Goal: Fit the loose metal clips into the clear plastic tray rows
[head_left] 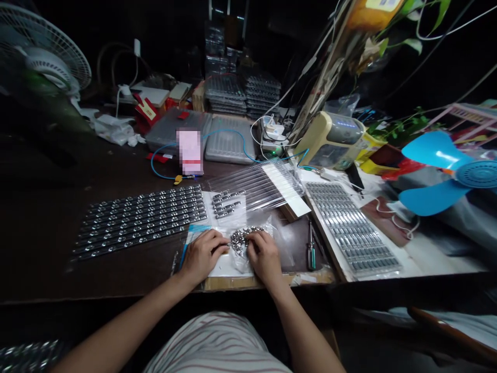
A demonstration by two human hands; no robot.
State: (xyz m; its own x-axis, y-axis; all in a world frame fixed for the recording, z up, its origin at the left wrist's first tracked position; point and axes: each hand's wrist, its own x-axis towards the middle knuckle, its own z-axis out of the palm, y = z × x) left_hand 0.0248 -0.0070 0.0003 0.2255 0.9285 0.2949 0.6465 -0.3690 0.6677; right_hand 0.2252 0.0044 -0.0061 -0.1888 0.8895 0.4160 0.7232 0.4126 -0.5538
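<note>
My left hand [202, 255] and my right hand [265, 255] rest on a white sheet at the table's front edge. Between them lies a loose heap of small shiny metal parts [243, 237] on a clear plastic bag. Both hands have their fingers curled and pinched at the heap; what each pinch holds is too small to make out. Just beyond the heap, a few rows of the same metal parts [227, 202] lie lined up. To the left, a large clear tray [142, 220] is filled with rows of these parts.
A ribbed clear tray [258, 186] lies behind the hands. Another filled tray [351, 233] is at the right, with a green-handled screwdriver [310, 248] beside it. A blue fan [446, 171], a white fan [46, 57], stacked trays [240, 93], cables and a yellow device [334, 140] crowd the back.
</note>
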